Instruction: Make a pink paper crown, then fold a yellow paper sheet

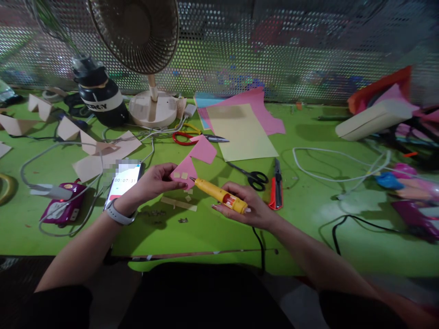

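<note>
My left hand [161, 177] pinches the edge of a folded pink paper piece [187, 170], which has small pale yellow squares [184, 175] on its lower part. In my right hand [245, 203] is a yellow hot glue pen [219, 194], gripped around its rear half. Its dark pointed tip is at the right edge of the pink paper; whether they touch I cannot tell. Beneath the paper, a pale yellow paper strip [179, 204] and a few small bits lie on the green table [219, 235]. Small dark scraps [183, 220] lie closer to me.
Red-handled scissors [185, 138], black-handled scissors [257, 179] and a red cutter knife [276, 187] surround the work spot. Behind are paper sheets [245, 132], a fan [152, 107] and a bottle [103, 98]. A lit phone [124, 179] lies by my left wrist; white cables [343, 176] loop at right.
</note>
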A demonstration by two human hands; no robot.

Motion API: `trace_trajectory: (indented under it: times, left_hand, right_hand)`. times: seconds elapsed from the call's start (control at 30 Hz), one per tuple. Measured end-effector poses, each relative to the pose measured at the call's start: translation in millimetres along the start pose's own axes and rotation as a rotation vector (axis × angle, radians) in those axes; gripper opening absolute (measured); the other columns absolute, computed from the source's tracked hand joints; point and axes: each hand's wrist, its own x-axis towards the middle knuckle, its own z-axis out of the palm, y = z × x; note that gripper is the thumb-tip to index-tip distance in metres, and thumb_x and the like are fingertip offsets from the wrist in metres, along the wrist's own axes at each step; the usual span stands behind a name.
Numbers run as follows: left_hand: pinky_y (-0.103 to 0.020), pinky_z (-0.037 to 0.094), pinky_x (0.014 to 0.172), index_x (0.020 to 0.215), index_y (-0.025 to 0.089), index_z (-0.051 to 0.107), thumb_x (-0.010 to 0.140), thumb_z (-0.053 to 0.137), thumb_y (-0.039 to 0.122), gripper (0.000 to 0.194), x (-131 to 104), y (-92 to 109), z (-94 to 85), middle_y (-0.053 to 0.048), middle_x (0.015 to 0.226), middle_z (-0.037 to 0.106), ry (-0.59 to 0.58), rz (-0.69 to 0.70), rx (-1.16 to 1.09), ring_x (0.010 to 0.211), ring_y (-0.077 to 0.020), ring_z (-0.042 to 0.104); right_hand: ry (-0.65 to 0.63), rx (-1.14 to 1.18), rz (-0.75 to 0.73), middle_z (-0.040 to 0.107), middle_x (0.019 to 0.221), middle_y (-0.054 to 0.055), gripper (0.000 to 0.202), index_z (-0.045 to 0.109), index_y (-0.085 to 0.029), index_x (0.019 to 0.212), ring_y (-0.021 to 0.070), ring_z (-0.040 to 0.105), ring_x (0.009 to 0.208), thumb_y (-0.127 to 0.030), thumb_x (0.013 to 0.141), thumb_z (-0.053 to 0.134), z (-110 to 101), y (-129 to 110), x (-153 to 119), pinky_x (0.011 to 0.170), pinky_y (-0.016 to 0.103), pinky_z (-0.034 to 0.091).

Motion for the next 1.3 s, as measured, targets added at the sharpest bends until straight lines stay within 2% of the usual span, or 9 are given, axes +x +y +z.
trace_trajectory:
  times: [1.0, 1.3]
  left_hand:
    - [-0.025, 0.056, 0.077, 0.104, 0.014, 0.070, 0.075, 0.082, 0.029, 0.035, 0.1, -1.3, -0.9, -0.007, 0.099, 0.077, -0.021, 0.010, 0.044, 0.086, -0.0155, 0.073]
    - [-0.027, 0.056, 0.081, 0.105, 0.015, 0.070, 0.076, 0.082, 0.029, 0.034, -0.5, 0.4, 1.1, -0.007, 0.101, 0.077, -0.015, 0.021, 0.036, 0.089, -0.0155, 0.073]
  right_hand:
    - [0.004, -0.066, -0.063, 0.046, 0.062, -0.007, 0.022, 0.049, -0.021, 0.078, 0.0068, 0.038, 0.048, -0.025, 0.082, 0.071, 1.1, 3.5, -2.0, 0.043, 0.021, 0.028]
    - [0.000, -0.071, -0.063, 0.047, 0.062, -0.006, 0.023, 0.049, -0.021, 0.078, 0.0070, 0.039, 0.049, -0.026, 0.082, 0.071, 1.3, 5.0, -2.6, 0.044, 0.021, 0.028]
